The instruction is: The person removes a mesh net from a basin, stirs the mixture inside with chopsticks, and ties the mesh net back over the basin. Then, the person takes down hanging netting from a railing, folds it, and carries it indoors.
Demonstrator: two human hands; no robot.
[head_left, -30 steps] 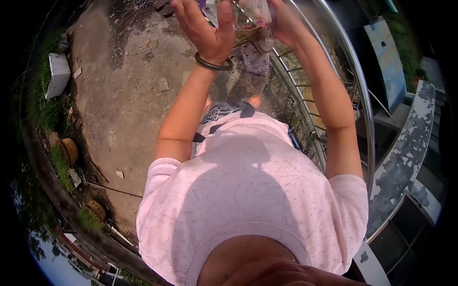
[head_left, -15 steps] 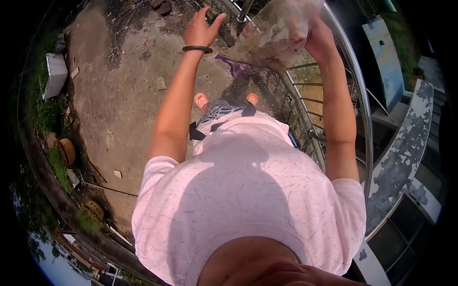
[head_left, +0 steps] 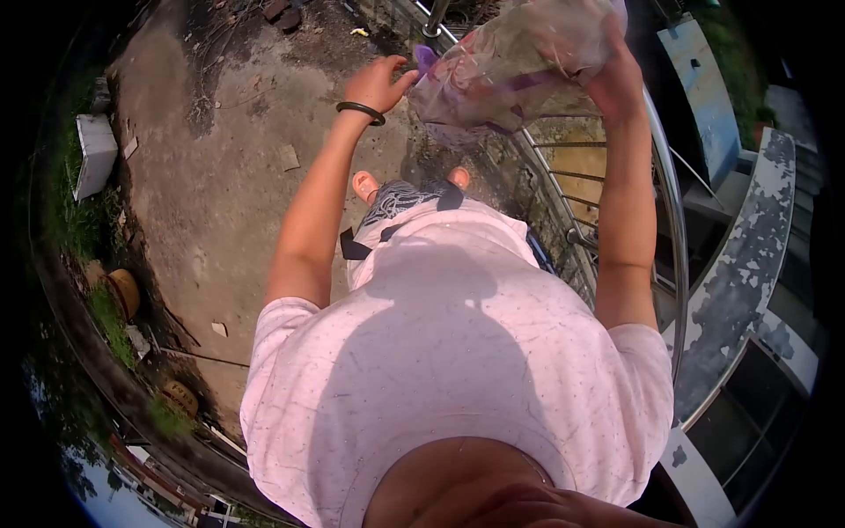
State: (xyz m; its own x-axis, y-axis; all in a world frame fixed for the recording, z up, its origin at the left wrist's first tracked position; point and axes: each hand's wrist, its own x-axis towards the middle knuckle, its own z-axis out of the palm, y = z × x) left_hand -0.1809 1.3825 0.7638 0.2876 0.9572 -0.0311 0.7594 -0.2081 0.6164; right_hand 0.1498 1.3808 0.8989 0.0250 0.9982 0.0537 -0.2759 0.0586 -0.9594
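A crumpled see-through plastic bag point(head_left: 502, 84) with purple and reddish patches hangs in front of me, at the top of the view. My right hand point(head_left: 613, 77) grips its right side, the fingers partly hidden by the film. Close to the bag's left edge is my left hand point(head_left: 378, 84), with a dark bangle point(head_left: 361, 111) at the wrist. Its thumb and fingers are apart, pointing at the purple edge; whether the tips touch it I cannot tell.
A shiny metal railing point(head_left: 666, 189) curves along my right, beside the bag. Concrete ground point(head_left: 220, 176) lies under my orange sandals point(head_left: 364, 186). At the left stand a white box-like thing point(head_left: 95, 156) and a round brown pot point(head_left: 123, 293). Broken bricks point(head_left: 283, 14) lie ahead.
The bag has swung up and spread leftward, its purple part rising. My right hand has moved slightly right and down; my left hand has lowered and turned toward the bag.
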